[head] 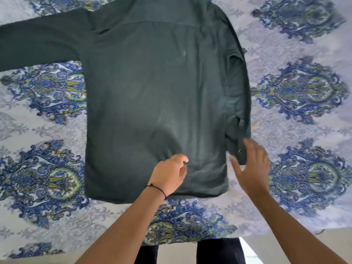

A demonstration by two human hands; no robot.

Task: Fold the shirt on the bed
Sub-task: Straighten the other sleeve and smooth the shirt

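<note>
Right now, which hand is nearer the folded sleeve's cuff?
Right. The right hand is open at the cuff, fingertips overlapping it. The left hand rests on the shirt near the hem, further from the cuff.

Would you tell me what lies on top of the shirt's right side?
The right sleeve lies folded onto the dark green shirt, cuff by the right hand. The cloth beneath it is hidden.

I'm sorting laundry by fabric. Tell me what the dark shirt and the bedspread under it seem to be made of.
Shirt: looks like a soft woven cloth, perhaps cotton or flannel; matte dark green, with a yoke seam, faint creases and a snap or button at the cuff. The blur leaves the weave open.
Bedspread: printed woven cloth, likely cotton or a blend; matte, pale ground with blue and green medallions, lying flat.
</note>
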